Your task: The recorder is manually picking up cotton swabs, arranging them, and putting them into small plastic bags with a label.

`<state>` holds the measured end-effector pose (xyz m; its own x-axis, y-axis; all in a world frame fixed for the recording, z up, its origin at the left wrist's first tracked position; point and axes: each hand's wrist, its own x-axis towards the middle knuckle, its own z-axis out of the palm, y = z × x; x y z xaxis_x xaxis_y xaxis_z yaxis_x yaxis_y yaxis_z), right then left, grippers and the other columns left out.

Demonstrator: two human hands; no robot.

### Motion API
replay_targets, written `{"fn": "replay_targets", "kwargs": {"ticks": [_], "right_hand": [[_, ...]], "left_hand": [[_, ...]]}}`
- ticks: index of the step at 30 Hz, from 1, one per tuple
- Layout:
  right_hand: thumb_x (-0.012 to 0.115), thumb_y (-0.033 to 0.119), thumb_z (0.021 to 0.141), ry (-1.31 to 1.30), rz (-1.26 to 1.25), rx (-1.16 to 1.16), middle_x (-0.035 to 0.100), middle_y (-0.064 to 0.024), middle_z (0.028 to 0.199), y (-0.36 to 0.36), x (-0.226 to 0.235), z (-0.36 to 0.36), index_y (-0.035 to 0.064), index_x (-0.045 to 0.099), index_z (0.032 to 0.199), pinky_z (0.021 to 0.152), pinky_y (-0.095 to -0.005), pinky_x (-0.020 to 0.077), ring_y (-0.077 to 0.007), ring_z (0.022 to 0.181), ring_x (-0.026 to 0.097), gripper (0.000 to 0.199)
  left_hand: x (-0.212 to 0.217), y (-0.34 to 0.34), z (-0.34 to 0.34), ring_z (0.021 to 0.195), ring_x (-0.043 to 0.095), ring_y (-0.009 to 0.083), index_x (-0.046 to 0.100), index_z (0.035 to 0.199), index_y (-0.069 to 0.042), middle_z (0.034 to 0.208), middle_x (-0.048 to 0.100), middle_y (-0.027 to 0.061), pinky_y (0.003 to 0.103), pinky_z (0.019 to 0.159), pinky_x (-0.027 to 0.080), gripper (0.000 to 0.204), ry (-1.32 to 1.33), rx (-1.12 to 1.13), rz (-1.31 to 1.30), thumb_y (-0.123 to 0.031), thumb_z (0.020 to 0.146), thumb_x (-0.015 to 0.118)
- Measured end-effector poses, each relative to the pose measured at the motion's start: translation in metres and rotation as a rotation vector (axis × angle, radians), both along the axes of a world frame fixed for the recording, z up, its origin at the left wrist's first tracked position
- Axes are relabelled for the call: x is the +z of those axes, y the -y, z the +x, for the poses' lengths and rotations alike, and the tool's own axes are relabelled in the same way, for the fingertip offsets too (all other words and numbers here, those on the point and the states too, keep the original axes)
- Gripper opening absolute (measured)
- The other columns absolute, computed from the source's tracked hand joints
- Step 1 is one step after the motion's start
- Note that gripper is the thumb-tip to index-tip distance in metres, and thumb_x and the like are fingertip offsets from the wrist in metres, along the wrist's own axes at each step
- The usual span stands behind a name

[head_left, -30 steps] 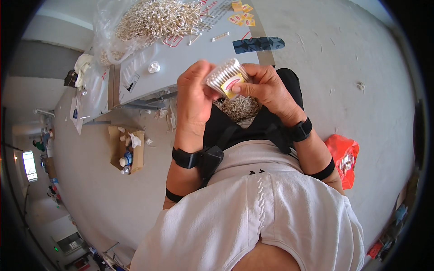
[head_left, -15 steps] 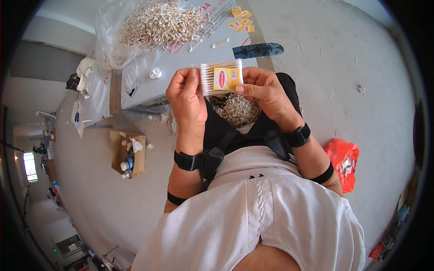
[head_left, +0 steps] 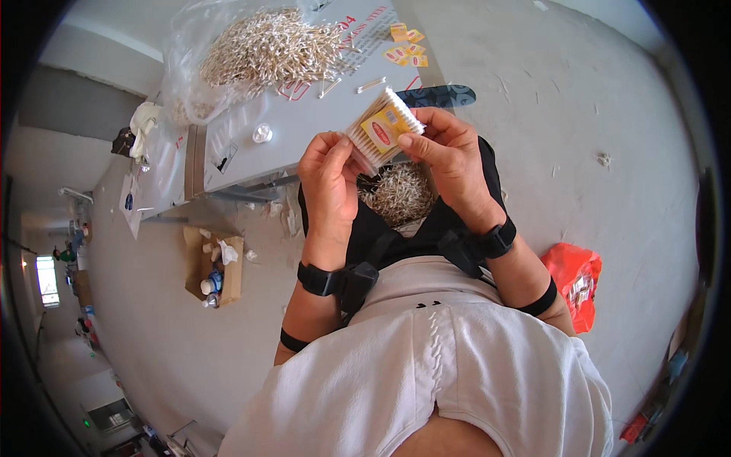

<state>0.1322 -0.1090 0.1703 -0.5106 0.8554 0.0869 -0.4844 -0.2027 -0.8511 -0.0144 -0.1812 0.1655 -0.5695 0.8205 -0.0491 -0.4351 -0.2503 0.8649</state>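
Both my hands hold a clear pack of cotton swabs [head_left: 364, 142] in front of me, just off the table's near edge. It is tilted, its upper end leaning right, and a yellow label [head_left: 384, 128] shows on its face. My left hand [head_left: 329, 169] pinches the lower left end between thumb and fingers. Closed on the right side is my right hand [head_left: 454, 158], its thumb on the front and its fingers behind. Below the pack, a heap of loose cotton swabs [head_left: 402, 194] lies between my legs.
A large pile of cotton swabs [head_left: 274, 49] spills from a clear plastic bag on the table [head_left: 263, 164]. Several yellow labels [head_left: 406, 52] and a dark patterned strip [head_left: 438, 96] lie near its right edge. On the floor are a cardboard box [head_left: 234, 276] and a red bag [head_left: 560, 263].
The swab pack has turned from level to tilted, its right end rising. My left hand has moved slightly right and down with it; both hands keep hold.
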Motion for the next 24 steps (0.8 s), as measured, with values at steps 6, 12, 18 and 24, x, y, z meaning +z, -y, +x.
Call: {"fn": "replay_targets", "kwargs": {"ticks": [6,12,18,24], "right_hand": [[0.063,0.025,0.090,0.019,-0.132,-0.004,0.063,-0.0010,0.082,0.002,0.014,0.001,0.0001,0.066,0.104,0.059,-0.0195,0.0431,-0.0058,0.067,0.054,0.029],[0.058,0.030,0.093,0.163,-0.049,0.075,0.062,-0.0026,0.077,-0.006,0.001,0.005,-0.0006,0.067,0.099,0.054,-0.0186,0.0443,-0.0074,0.060,0.054,0.033],[0.058,0.028,0.093,0.064,-0.244,0.189,0.066,-0.0084,0.079,-0.003,-0.003,0.005,-0.0002,0.065,0.101,0.048,-0.0212,0.0460,-0.0117,0.058,0.060,0.031],[0.056,0.021,0.092,0.032,-0.283,0.276,0.068,-0.0124,0.085,-0.004,-0.005,0.009,-0.0035,0.064,0.103,0.047,-0.0208,0.0466,-0.0157,0.061,0.065,0.028]], "left_hand": [[0.001,0.000,-0.002,0.068,0.055,0.0082,0.057,0.086,-0.004,0.080,0.060,0.0008,0.022,0.062,0.046,0.005,0.013,0.048,0.023,-0.006,0.091,0.056],[0.006,-0.005,0.005,0.062,0.053,0.0062,0.056,0.086,-0.003,0.076,0.058,0.0000,0.021,0.057,0.045,0.009,-0.042,0.137,0.032,-0.010,0.091,0.059],[0.007,0.000,0.008,0.053,0.051,0.0073,0.056,0.082,-0.003,0.070,0.057,0.0017,0.023,0.040,0.039,0.015,-0.116,0.030,-0.001,-0.013,0.092,0.059],[0.004,0.000,0.006,0.051,0.051,0.0083,0.055,0.080,-0.004,0.067,0.056,0.0017,0.023,0.040,0.039,0.017,-0.031,0.058,-0.093,-0.015,0.093,0.057]]}}
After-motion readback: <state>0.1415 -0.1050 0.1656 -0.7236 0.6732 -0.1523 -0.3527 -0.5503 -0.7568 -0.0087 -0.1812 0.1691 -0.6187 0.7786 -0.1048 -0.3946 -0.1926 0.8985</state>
